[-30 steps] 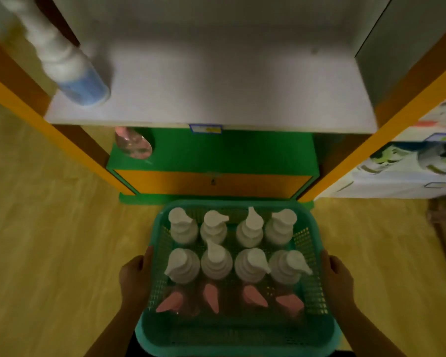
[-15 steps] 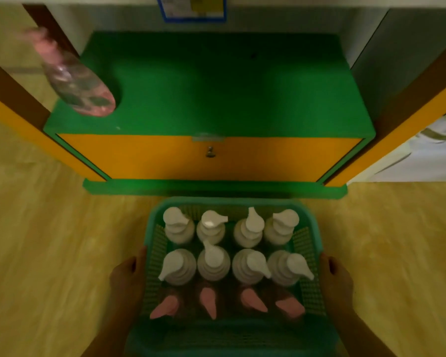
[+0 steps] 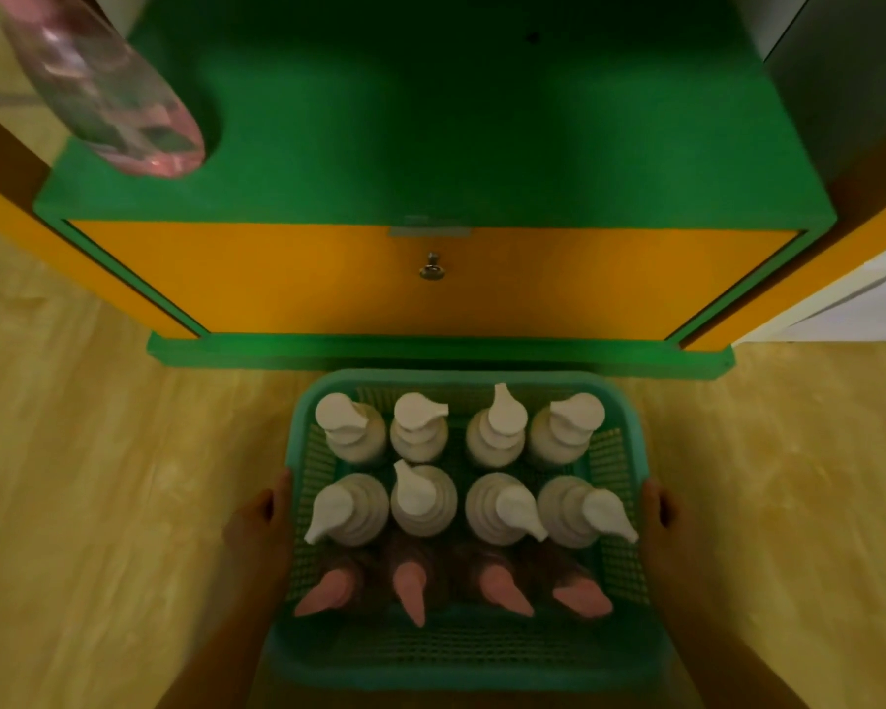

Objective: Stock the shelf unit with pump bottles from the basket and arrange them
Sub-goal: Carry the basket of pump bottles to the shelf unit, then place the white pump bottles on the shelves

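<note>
A teal mesh basket (image 3: 461,652) sits low in front of the shelf unit, over the floor. My left hand (image 3: 257,524) grips its left side and my right hand (image 3: 671,524) grips its right side. Inside stand several white-pump bottles (image 3: 420,498) in two rows, and a near row of pink-pump bottles (image 3: 502,591). The green bottom shelf (image 3: 456,145) of the unit lies just beyond the basket. One clear pink bottle (image 3: 119,110) stands at that shelf's left end.
Below the green shelf is an orange front panel with a small metal lock (image 3: 432,268). Orange and brown uprights (image 3: 1,161) frame the unit on both sides. Yellow patterned floor (image 3: 98,478) spreads left and right of the basket.
The view has dropped from the white upper shelf to the green bottom shelf, which now looks much closer. Both hands keep hold of the basket sides.
</note>
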`<control>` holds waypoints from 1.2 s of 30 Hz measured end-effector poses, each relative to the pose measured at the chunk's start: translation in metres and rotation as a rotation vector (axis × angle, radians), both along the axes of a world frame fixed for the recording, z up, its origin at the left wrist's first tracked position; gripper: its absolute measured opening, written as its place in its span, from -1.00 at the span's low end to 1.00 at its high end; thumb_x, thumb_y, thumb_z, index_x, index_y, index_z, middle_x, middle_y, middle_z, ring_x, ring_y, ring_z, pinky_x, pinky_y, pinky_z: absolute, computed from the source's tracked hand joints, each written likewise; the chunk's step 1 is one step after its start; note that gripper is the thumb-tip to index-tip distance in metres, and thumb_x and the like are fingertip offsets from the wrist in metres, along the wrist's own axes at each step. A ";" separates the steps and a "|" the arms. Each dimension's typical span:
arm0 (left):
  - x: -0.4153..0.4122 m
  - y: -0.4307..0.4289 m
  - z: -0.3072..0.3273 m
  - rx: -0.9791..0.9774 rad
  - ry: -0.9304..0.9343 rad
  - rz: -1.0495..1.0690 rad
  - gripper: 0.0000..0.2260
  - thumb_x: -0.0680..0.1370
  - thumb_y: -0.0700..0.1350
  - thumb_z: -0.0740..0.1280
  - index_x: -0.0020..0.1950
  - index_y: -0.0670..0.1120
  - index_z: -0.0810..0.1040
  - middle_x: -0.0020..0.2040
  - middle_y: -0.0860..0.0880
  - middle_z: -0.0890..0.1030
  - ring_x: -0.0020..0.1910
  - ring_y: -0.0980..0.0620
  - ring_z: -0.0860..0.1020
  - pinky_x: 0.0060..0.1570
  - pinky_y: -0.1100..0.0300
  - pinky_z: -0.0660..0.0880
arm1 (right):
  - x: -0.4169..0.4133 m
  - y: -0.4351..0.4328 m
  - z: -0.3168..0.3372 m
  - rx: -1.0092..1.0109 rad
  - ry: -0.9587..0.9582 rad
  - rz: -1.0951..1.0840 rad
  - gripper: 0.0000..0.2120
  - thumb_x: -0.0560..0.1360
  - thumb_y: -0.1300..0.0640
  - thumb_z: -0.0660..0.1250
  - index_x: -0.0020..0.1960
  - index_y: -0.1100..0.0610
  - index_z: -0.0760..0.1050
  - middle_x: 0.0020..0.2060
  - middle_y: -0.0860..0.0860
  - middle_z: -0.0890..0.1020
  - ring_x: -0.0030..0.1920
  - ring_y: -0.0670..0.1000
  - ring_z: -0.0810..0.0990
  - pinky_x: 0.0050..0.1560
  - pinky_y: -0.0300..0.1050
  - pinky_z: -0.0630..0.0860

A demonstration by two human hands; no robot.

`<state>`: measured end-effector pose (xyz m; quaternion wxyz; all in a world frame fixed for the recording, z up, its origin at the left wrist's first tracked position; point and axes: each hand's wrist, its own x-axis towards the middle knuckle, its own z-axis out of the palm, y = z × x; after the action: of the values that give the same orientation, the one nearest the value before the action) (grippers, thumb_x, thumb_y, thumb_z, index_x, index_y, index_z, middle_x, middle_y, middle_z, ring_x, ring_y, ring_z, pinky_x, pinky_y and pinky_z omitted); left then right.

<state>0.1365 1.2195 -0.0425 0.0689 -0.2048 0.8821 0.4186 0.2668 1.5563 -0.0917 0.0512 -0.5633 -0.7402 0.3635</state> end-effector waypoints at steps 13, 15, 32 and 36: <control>-0.046 -0.016 0.051 -0.224 -0.257 -0.309 -0.71 0.55 -0.11 0.20 0.21 -0.21 0.43 0.13 -0.20 0.55 0.12 -0.22 0.51 0.05 0.01 0.41 | -0.068 0.015 0.108 0.179 -0.149 0.519 -0.73 0.53 0.27 0.13 0.19 0.28 0.44 0.18 0.28 0.51 0.16 0.27 0.48 0.16 0.13 0.42; -0.054 -0.010 0.066 -0.145 -0.128 -0.377 -0.67 0.52 -0.19 0.23 0.29 -0.18 0.39 0.24 -0.21 0.50 0.18 -0.18 0.48 0.08 0.05 0.38 | -0.087 -0.003 0.139 0.344 -0.029 0.627 -0.72 0.50 0.28 0.14 0.17 0.18 0.47 0.18 0.19 0.54 0.16 0.20 0.50 0.16 0.11 0.45; -0.085 0.021 0.076 -0.269 -0.021 -1.061 -0.63 0.53 -0.14 0.24 0.34 -0.11 0.32 0.33 -0.16 0.40 0.23 -0.16 0.43 0.19 -0.05 0.41 | -0.157 -0.138 0.129 0.355 -0.109 1.315 -0.60 0.44 0.23 0.31 0.27 0.23 0.42 0.18 0.22 0.56 0.16 0.23 0.55 0.16 0.05 0.43; -0.083 0.018 0.091 -0.193 0.031 -1.034 -0.63 0.53 -0.15 0.27 0.33 -0.13 0.34 0.30 -0.16 0.43 0.24 -0.15 0.43 0.18 0.01 0.40 | -0.153 -0.135 0.144 0.288 -0.218 1.287 -0.58 0.53 0.15 0.20 0.37 0.15 0.25 0.34 0.14 0.40 0.27 0.15 0.45 0.18 0.01 0.41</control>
<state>0.0533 1.2373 0.0480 0.2341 0.2582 0.9035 0.2496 0.1133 1.4209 0.0521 -0.1766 -0.0303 -0.9707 0.1602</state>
